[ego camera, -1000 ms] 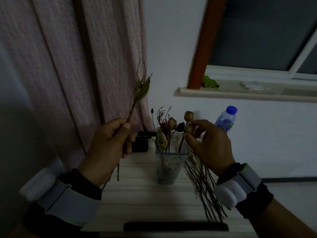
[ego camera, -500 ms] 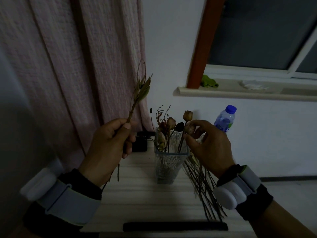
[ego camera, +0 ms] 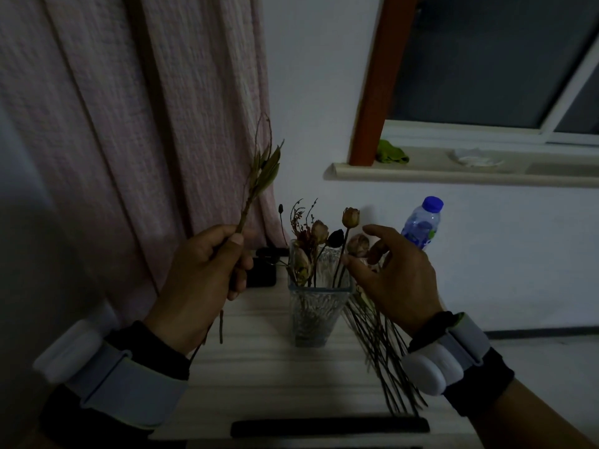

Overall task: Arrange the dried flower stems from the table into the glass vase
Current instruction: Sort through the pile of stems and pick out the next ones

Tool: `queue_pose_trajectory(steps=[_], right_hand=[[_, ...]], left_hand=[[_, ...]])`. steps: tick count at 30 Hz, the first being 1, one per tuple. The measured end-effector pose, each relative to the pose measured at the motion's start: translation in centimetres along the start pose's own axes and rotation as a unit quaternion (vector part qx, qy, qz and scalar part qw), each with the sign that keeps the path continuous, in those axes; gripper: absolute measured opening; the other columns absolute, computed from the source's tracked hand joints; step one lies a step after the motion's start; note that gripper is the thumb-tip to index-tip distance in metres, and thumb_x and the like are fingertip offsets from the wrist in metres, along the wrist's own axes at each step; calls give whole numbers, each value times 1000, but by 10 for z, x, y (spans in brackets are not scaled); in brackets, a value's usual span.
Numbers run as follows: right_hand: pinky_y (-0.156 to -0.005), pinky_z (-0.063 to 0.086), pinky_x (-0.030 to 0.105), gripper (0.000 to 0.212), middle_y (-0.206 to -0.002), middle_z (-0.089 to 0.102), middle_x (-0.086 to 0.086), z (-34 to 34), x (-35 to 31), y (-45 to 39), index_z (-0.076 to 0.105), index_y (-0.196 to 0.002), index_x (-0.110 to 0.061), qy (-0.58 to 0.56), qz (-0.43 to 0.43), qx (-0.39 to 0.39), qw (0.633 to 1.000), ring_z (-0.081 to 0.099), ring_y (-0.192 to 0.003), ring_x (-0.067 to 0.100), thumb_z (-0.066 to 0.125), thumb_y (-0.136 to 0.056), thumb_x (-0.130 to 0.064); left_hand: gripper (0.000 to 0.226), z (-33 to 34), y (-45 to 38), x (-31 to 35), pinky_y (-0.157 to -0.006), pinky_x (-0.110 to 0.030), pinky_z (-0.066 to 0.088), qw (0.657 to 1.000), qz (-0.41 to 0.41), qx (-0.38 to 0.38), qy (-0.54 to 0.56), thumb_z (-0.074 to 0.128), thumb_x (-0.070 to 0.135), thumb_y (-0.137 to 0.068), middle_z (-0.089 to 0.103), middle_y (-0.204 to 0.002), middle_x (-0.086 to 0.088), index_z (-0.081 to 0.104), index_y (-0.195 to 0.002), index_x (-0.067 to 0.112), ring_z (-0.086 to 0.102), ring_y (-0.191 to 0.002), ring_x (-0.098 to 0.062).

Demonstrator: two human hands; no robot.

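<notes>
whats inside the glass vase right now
The glass vase holds several dried flowers: pale rose heads, one dark bud and a wispy sprig, with stems running down inside. The textured glass and dim light hide the stem ends at the bottom.

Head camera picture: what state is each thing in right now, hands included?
Left hand: closed around a leafy dried stem, held upright.
Right hand: open, fingers spread beside the blooms.
Glass vase: upright, several dried flowers in it.
Loose stems: lying on the table.
Water bottle: capped, standing.
</notes>
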State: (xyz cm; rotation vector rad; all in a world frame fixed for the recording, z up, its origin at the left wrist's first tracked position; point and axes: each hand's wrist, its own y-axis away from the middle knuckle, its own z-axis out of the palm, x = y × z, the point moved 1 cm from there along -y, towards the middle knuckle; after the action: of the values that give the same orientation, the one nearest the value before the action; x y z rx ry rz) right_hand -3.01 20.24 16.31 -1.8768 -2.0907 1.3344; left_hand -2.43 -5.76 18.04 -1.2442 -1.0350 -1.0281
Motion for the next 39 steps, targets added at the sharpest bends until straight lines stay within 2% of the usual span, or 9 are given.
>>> queue_pose_trajectory(steps=[3, 8, 14, 19, 25, 30, 33, 36, 39], right_hand=[[-59, 48, 23, 59, -77, 61, -13, 0, 2, 3, 59, -124, -28, 1, 5, -6, 1000, 55, -64, 0, 66, -76, -60], [-59, 50, 25, 57, -76, 60, -14, 1, 4, 9, 57, -124, -30, 3, 10, -8, 1000, 56, -65, 0, 67, -76, -59], [-59, 46, 20, 55, -75, 58, -16, 1, 4, 12, 58, -124, -29, 0, -4, -4, 1000, 52, -63, -5, 70, -78, -54], [-66, 57, 31, 48, -86, 65, -15, 2, 7, 14, 60, -121, -31, -4, -9, 3, 1000, 62, -73, 1, 73, -79, -50], [-68, 58, 33, 47, -90, 67, -14, 3, 8, 16, 62, -119, -28, -18, -13, 0, 1000, 63, -77, 4, 74, -79, -49], [-60, 53, 31, 17, -80, 65, -13, 6, 9, 14, 65, -94, -34, -66, -11, -9, 998, 58, -65, 3, 72, -82, -44], [-55, 49, 32, 17, -70, 62, -11, 10, 10, 9, 65, -77, -28, -120, 27, -12, 992, 54, -56, 7, 69, -84, -43], [-54, 48, 33, 18, -67, 63, -9, 15, 8, 3, 65, -72, -25, -148, 55, -15, 987, 54, -52, 9, 71, -85, -36], [-58, 48, 30, 13, -70, 67, -7, 19, 10, 0, 69, -76, -22, -173, 85, -15, 981, 58, -57, 7, 73, -85, -32]], left_hand=[[25, 1, 2, 1, -41, -25, 34, 1000, -2, 4, 2, 45, 15, -101, 59, -67, -4, 68, -93, 23, 47, -46, -14], [24, 3, 4, 2, -40, -23, 34, 1000, -1, 3, 0, 45, 14, -101, 58, -65, -2, 67, -94, 21, 46, -46, -14], [23, 4, 7, 4, -40, -24, 34, 1000, -5, 2, -4, 45, 13, -101, 57, -65, -4, 67, -94, 18, 46, -46, -13], [23, 4, 9, 4, -41, -25, 34, 1000, -7, 0, -7, 45, 14, -101, 57, -66, -3, 67, -96, 18, 46, -46, -13], [24, 4, 8, 3, -42, -24, 34, 1000, -7, 0, -6, 45, 14, -101, 58, -65, -2, 68, -95, 20, 46, -47, -15], [25, 4, 8, 2, -41, -23, 34, 1000, -7, 3, 1, 45, 13, -101, 58, -64, -1, 68, -93, 21, 46, -45, -12], [24, 6, 9, 2, -41, -23, 34, 1000, -7, 0, 2, 45, 13, -101, 58, -64, -2, 68, -94, 19, 46, -46, -13], [24, 6, 9, 1, -42, -24, 34, 1000, -6, -2, -1, 44, 13, -101, 58, -64, -2, 67, -96, 18, 46, -46, -13], [24, 5, 8, 0, -43, -24, 35, 1000, -5, -3, -6, 44, 13, -101, 58, -64, 0, 67, -96, 19, 46, -47, -13]])
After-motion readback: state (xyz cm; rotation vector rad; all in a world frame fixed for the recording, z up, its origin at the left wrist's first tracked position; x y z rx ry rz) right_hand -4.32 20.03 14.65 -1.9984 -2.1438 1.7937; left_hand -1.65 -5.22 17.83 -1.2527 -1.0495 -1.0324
